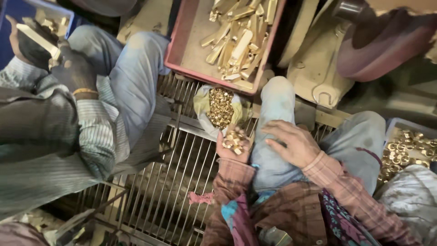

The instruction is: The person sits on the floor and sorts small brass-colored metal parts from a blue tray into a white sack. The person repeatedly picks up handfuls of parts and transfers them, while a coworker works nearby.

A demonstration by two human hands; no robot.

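A red tray (182, 50) of brass bars sits at upper centre, above an open bag (204, 109) of small brass pieces on a metal grate (173, 182). At upper left, another person's gloved hand (32, 45) is partly cut off. At centre, the left hand (234, 146) cups shiny brass pieces (234, 140); the right hand (291, 145) rests open on a knee.

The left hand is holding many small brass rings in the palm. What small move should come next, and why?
Probably the right hand, now resting open on the knee, should come across to pick rings from the left hand. The palm is cupped, full and turned up, just below the open bag of the same rings.
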